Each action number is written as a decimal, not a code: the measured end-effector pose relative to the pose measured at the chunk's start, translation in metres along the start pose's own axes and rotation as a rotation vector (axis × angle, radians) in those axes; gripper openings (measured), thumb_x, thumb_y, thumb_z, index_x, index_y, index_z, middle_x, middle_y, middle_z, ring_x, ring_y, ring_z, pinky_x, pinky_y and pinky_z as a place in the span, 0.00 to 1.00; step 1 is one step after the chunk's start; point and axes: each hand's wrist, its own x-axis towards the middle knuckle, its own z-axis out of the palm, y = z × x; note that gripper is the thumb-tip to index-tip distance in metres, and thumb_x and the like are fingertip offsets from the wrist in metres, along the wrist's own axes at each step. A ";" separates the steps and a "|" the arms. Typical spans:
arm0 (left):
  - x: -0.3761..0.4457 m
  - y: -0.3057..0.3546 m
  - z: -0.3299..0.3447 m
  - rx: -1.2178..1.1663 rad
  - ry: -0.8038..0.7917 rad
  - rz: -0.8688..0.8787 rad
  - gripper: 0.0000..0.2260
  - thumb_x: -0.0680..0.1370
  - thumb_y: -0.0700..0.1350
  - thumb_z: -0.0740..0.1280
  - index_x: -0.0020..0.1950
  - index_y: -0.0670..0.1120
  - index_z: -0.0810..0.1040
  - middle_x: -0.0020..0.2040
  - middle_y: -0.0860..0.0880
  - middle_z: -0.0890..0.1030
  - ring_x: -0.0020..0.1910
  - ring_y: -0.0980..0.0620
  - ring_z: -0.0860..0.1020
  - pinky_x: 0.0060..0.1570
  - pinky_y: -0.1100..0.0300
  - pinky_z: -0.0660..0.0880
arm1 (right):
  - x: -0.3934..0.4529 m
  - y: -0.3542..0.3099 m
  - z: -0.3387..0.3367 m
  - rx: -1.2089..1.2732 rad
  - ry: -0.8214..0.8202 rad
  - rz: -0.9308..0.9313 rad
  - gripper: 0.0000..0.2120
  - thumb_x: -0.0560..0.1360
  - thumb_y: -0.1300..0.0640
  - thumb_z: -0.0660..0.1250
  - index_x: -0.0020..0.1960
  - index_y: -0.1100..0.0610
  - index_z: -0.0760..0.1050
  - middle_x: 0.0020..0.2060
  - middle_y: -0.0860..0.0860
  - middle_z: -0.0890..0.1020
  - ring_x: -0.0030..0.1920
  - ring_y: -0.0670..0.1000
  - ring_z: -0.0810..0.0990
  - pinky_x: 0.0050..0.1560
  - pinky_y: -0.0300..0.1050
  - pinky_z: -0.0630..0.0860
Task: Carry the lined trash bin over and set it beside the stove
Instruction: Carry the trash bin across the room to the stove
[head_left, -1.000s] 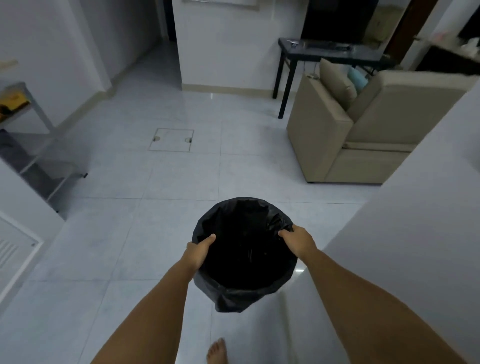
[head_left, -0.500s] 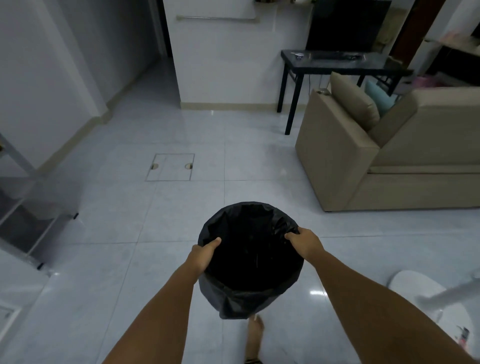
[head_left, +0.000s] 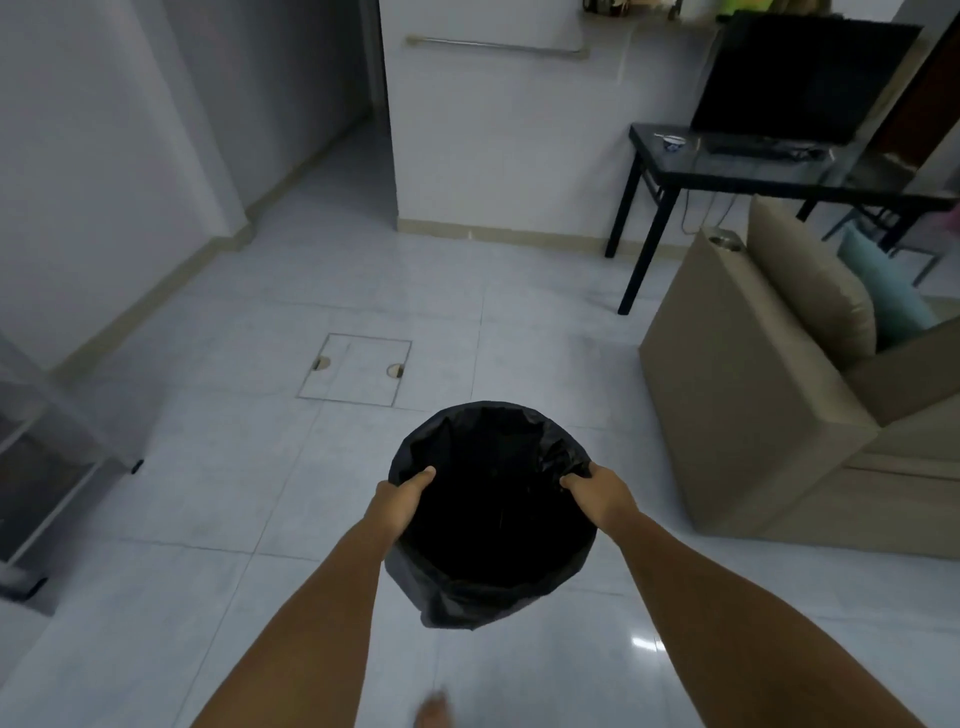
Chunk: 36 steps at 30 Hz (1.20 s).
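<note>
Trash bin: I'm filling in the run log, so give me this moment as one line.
phase: carry | trash bin: lifted off floor | left hand: on rim | right hand: on rim | stove: not in view

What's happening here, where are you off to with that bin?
A person is carrying a trash bin lined with a black bag, left hand and right hand gripping opposite sides of its rim. It is held above the tiled floor, near a beige sofa. No stove is in view.

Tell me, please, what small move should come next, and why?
Probably keep walking forward with the bin held level: both hands grip its rim above the tiled floor, and no stove is in view.
</note>
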 end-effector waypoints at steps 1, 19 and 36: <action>0.018 0.014 0.000 -0.013 0.001 -0.001 0.37 0.74 0.61 0.68 0.76 0.40 0.69 0.70 0.40 0.76 0.67 0.38 0.75 0.66 0.49 0.71 | 0.022 -0.012 -0.002 -0.008 -0.005 -0.007 0.16 0.78 0.53 0.62 0.62 0.58 0.76 0.57 0.58 0.81 0.50 0.57 0.76 0.53 0.48 0.71; 0.298 0.241 0.002 -0.027 0.010 -0.045 0.50 0.63 0.67 0.70 0.78 0.41 0.66 0.73 0.40 0.74 0.69 0.39 0.74 0.70 0.44 0.68 | 0.338 -0.208 -0.054 -0.034 -0.033 -0.036 0.18 0.77 0.53 0.62 0.64 0.60 0.76 0.60 0.60 0.81 0.59 0.62 0.79 0.63 0.55 0.74; 0.468 0.364 0.018 -0.459 0.318 -0.167 0.42 0.71 0.66 0.69 0.77 0.42 0.67 0.73 0.40 0.74 0.70 0.38 0.73 0.69 0.47 0.67 | 0.611 -0.395 -0.068 -0.300 -0.330 -0.270 0.21 0.77 0.51 0.62 0.69 0.56 0.73 0.64 0.58 0.79 0.62 0.61 0.77 0.62 0.51 0.72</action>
